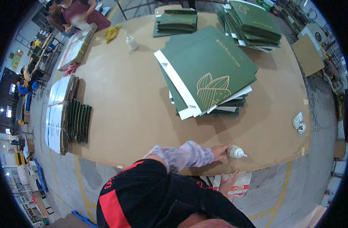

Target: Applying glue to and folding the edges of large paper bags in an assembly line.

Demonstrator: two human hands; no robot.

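Observation:
My left hand [220,150], in a pale patterned sleeve, reaches across my body to the near edge of the brown table [124,114]. Its fingers close on the base of a small white glue bottle [235,152] lying on its side, nozzle pointing right. My right hand [229,183] hangs below the table edge with fingers spread, against a white and red package [240,186] under the table. My black and red shirt hides both upper arms.
A stack of flat green printed bags [208,72] fills the table's middle, with more green stacks behind [175,22] and at the back right [253,21]. Another glue bottle [131,41], a yellow cloth [112,33], bundled cardboard [63,114], a rag [299,123]. A person [79,15] works at the far end.

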